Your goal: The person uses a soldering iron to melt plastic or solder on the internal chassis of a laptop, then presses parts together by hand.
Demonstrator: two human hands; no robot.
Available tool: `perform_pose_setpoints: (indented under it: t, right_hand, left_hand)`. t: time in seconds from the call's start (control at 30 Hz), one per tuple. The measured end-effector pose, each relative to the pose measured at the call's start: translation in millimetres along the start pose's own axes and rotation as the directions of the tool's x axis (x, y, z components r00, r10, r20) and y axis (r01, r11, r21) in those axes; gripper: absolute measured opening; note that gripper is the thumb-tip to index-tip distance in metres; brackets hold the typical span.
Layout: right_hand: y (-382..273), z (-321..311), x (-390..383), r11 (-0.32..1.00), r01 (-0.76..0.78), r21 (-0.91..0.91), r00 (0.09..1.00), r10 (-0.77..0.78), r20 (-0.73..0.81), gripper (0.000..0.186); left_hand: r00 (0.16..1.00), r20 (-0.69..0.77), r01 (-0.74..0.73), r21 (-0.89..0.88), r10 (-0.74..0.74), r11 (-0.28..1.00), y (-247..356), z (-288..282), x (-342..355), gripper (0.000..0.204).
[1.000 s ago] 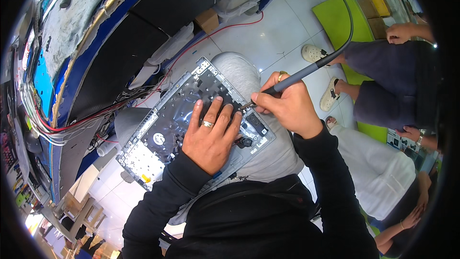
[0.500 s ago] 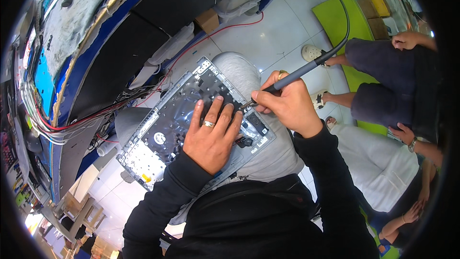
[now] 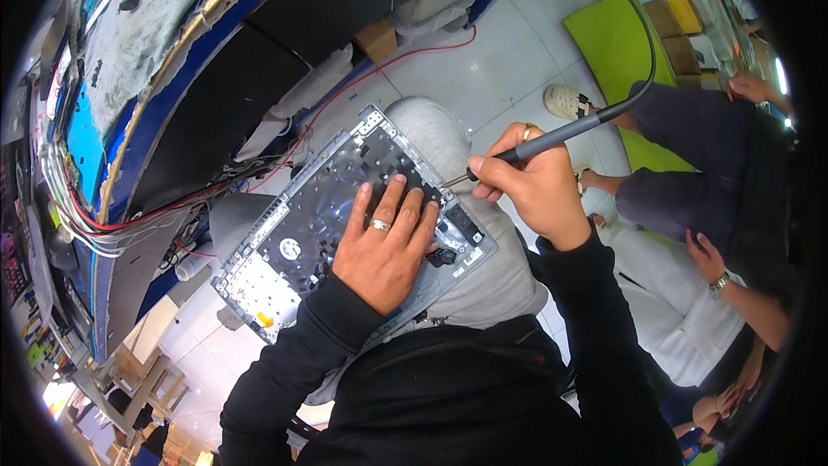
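A laptop top case (image 3: 323, 174), grey-rimmed with a black film-covered inside, lies at a slant across my lap. Flat on its black middle rests my left hand (image 3: 382, 252), fingers spread and holding nothing. In a pen-like grip, my right hand (image 3: 542, 197) has a corded soldering iron (image 3: 562, 132) with a dark grey handle. Its thin metal tip points left at the case's right edge, beyond my left fingertips; whether it touches is too small to tell. A small black part with a wire (image 3: 442, 256) sits on the case by my left little finger.
On the left stands a cluttered workbench (image 3: 185, 43) with bundled cables (image 3: 73, 216) hanging at its edge. A red cable (image 3: 414, 50) crosses the tiled floor. The iron's cord (image 3: 647, 30) arcs up at the right, near seated people (image 3: 690, 129) and a green bench (image 3: 604, 43).
My right hand and the soldering iron have shifted slightly right, the tip drawing toward the case's edge. My left hand stays on the case. A seated person's hands at the right have moved.
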State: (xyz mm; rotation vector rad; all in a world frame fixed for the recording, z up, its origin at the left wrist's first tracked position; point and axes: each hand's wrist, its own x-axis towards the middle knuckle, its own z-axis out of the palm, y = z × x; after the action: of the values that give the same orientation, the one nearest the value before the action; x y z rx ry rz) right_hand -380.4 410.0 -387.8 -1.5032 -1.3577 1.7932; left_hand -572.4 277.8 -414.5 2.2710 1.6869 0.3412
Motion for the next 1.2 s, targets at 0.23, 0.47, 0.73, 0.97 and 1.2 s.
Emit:
perform_pose_setpoints:
  t: [0.23, 0.47, 0.73, 0.97, 1.2]
  right_hand:
    - [-22.0, -16.0, 2.3, 0.998, 0.001, 0.070, 1.000, 0.000, -0.015, 0.020]
    - [-27.8, -25.3, 6.9, 0.996, 0.001, 0.084, 1.000, 0.001, -0.017, 0.022]
    - [-33.5, -18.7, 5.2, 0.996, 0.006, 0.087, 1.000, -0.007, 0.004, 0.021]
    - [-29.9, 21.0, -4.6, 0.994, 0.020, 0.111, 1.000, -0.019, -0.006, 0.017]
    - [-29.8, 59.6, -22.4, 0.991, 0.075, 0.107, 0.997, -0.073, -0.025, 0.017]
  left_hand:
    - [0.999, 0.045, 0.001, 0.010, -0.002, 1.000, 7.2, -18.9, 11.5, 0.050]
    - [0.999, 0.051, 0.000, 0.036, -0.002, 0.999, 10.2, -24.1, 21.4, 0.051]
    - [0.998, 0.032, 0.047, 0.039, -0.048, 0.998, 14.6, -27.2, 12.5, 0.049]
    - [0.998, -0.003, 0.056, 0.057, -0.056, 0.997, -0.3, -43.1, -20.1, 0.050]
    - [0.996, -0.054, 0.080, 0.084, -0.076, 0.993, -14.7, -56.3, -60.4, 0.055]
